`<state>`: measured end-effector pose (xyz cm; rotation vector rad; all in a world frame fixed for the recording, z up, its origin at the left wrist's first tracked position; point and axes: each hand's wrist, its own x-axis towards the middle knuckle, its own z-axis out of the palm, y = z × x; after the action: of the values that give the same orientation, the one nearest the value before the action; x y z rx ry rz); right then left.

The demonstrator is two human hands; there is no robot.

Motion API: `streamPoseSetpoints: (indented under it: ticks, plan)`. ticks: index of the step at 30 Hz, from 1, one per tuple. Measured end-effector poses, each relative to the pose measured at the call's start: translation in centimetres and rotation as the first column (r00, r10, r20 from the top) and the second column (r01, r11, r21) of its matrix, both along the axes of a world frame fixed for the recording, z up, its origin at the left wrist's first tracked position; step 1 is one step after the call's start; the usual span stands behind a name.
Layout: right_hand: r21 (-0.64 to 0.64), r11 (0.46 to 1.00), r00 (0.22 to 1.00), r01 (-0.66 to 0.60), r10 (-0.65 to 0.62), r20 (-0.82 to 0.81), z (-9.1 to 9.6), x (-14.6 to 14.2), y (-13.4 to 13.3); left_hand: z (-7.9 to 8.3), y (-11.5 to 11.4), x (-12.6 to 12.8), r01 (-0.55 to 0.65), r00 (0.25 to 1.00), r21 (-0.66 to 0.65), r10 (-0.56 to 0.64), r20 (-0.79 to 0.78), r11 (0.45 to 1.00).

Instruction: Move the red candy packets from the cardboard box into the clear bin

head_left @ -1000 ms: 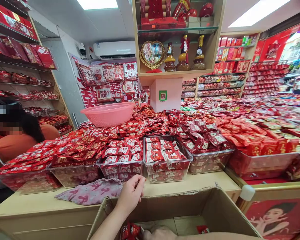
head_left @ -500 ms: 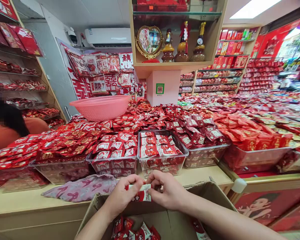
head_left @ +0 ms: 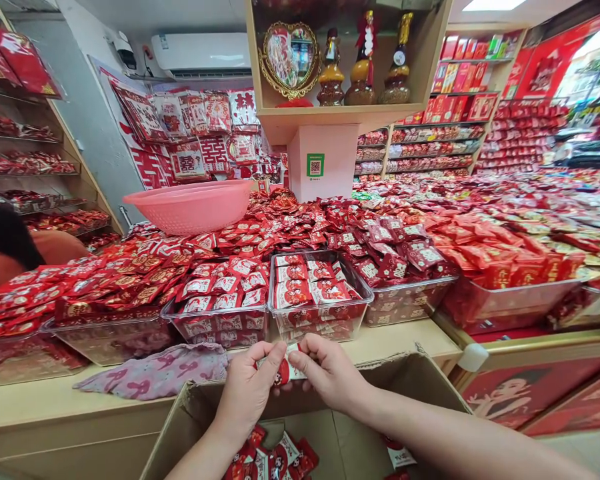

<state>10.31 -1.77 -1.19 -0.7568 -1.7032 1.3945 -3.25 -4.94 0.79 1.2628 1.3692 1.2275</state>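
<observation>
Both hands working together: left hand (head_left: 247, 387) and right hand (head_left: 333, 377) are pinching one small red-and-white packet (head_left: 296, 375) between thumbs and fingers, holding it above the near side of the counter (head_left: 395, 339), over the far wall of an open cardboard box (head_left: 407, 369). Fingers are covering much of it; cannot tell whether its wrapper is whole. Handling of this one is looking unfinished, since neither hand is letting go. Below, a cluster of loose packets (head_left: 283, 460) is lying in the box, with a white-and-red packet (head_left: 400, 455) lying apart at the right; these are seemingly waiting their turn. Just beyond, a clear tub (head_left: 325, 331) is holding similar packets in neat rows, apparently the finished part. A patterned cloth (head_left: 155, 373) is lying left of the box.
</observation>
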Motion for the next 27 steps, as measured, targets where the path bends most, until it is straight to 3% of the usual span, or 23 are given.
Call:
streamPoseSetpoints:
  ticks: [5,10,12,15,18,20,22,24,25,27]
  plan:
    - [-0.061,0.991,0.99,-0.12,0.115,-0.082,0.1,0.1,0.0,-0.1,0.0,-0.5,-0.041,0.996,0.083,0.048,-0.075,0.996]
    - [-0.137,0.982,0.983,-0.131,0.11,-0.148,0.3,0.1,-0.1,-0.4,-0.1,-0.8,0.005,0.999,0.099,-0.001,-0.034,0.995]
    - [-0.105,0.988,0.988,-0.115,0.103,-0.112,0.6,0.4,-0.1,-0.4,-0.1,-0.8,-0.007,1.0,0.096,0.006,0.009,0.995]
    - [0.178,0.984,1.0,-0.007,0.004,0.019,1.1,1.1,0.1,-0.1,-0.1,-0.8,-0.018,0.99,0.031,0.014,0.137,0.999]
    - [0.522,0.853,0.995,0.006,-0.057,0.082,1.5,1.8,0.3,0.5,-0.2,-0.8,0.132,0.946,-0.126,-0.087,0.313,0.983]
    - [0.593,0.805,0.995,-0.007,-0.054,0.085,1.6,2.0,0.4,0.7,-0.3,-0.7,0.212,0.92,-0.175,-0.136,0.368,0.962]
    - [0.487,0.872,0.996,0.052,-0.083,0.041,1.7,1.9,0.4,0.8,-0.2,-0.7,0.159,0.927,-0.141,-0.099,0.361,0.977]
    - [0.197,0.974,0.993,0.117,-0.111,-0.039,1.7,1.5,0.3,0.6,-0.1,-0.5,0.035,0.95,-0.061,-0.014,0.313,0.998]
    - [0.025,0.993,0.99,0.119,-0.117,-0.078,1.6,1.3,0.3,0.4,-0.1,-0.4,-0.021,0.962,-0.023,0.026,0.272,1.0]
    - [-0.235,0.97,0.986,0.063,-0.097,-0.136,1.4,0.7,0.2,0.1,-0.1,-0.1,-0.083,0.982,0.05,0.074,0.173,0.995]
